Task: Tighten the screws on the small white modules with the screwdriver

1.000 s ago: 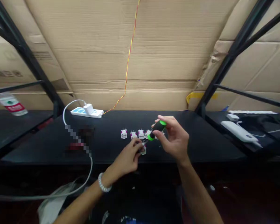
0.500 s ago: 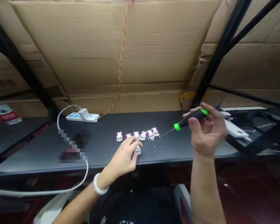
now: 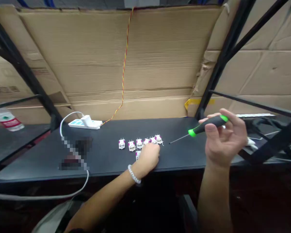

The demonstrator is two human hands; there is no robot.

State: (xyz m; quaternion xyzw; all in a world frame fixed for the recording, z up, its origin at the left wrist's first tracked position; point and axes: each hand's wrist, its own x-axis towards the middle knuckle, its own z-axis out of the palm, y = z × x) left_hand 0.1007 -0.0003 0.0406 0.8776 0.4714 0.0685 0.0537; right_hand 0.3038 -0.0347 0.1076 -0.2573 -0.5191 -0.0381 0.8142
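Observation:
A row of several small white and purple parts (image 3: pixel 131 144) lies on the black table (image 3: pixel 106 155). My left hand (image 3: pixel 149 157) rests on the table at the right end of that row, fingers curled over the parts there; what it grips is hidden. One more part (image 3: pixel 137 155) peeks out just left of that hand. My right hand (image 3: pixel 223 139) is raised off to the right, closed round a black and green screwdriver (image 3: pixel 206 125) whose thin shaft points left toward the row.
A white power strip (image 3: pixel 85 123) with a charger and white cable sits at the back left. A blurred dark patch (image 3: pixel 75 153) lies left of the parts. Black rack posts (image 3: pixel 215 64) stand on both sides; a bottle (image 3: pixel 5 118) on the left shelf, cardboard behind.
My right hand has carried the screwdriver away from the parts, up and to the right. My left hand has slid right along the row, from the front part toward the right end.

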